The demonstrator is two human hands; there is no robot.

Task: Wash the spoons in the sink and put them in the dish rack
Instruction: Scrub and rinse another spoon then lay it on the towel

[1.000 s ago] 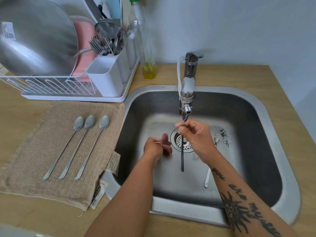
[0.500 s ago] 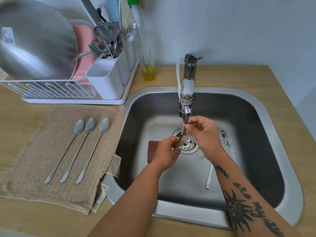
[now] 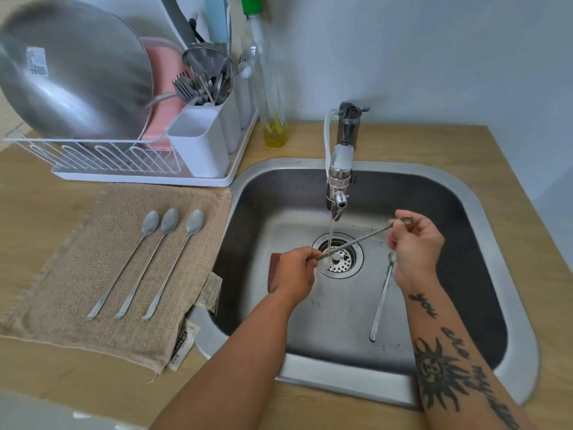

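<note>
Water runs thin from the tap (image 3: 339, 181) and falls between your two hands onto the spoon (image 3: 356, 241) you hold across the sink (image 3: 483, 212). Your left hand (image 3: 296, 271) is curled into a loose fist, fingers pinched on the handle end, forearm reaching in from the near edge with the wrist straight. Your right hand (image 3: 415, 243) sits higher and farther back, wrist bent, thumb and fingertips closed on the bowl end, so the spoon slopes up from left to right over the drain (image 3: 341, 262). Just behind your left hand a reddish sponge (image 3: 273, 262) shows on the sink floor. Below your right hand a second spoon (image 3: 383, 296) lies flat in the basin, apart from your fingers. Well to the left of your left hand, three spoons (image 3: 145, 262) lie side by side on a beige towel (image 3: 77, 274) on the worktop (image 3: 449, 144), with the dish rack (image 3: 124, 162) beyond them.
</note>
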